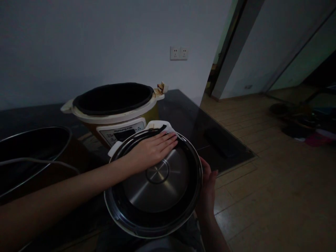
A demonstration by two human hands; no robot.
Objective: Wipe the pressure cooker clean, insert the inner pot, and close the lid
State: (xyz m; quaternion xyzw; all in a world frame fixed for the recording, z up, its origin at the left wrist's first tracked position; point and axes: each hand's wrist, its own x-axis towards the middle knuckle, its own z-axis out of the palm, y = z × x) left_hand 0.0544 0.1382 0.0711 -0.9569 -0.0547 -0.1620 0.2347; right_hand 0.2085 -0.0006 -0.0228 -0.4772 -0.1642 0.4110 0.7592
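Note:
A round cooker lid (157,196), steel inside with a dark rim and a white hinge piece, is held tilted toward me. My left hand (152,150) lies flat on its inner face, fingers stretched out together near the top edge. My right hand (207,189) supports the lid from behind at its right edge; only part of the palm and fingers shows. Behind the lid stands an open rice cooker body (112,108), cream and yellow, with a dark inner pot and a front control panel.
A metal pot (31,150) with a white cord across it sits at left on the dark counter (181,108). A double wall socket (179,53) is above. Wooden floor (275,175) lies to the right, with a doorway and dark objects on it far right.

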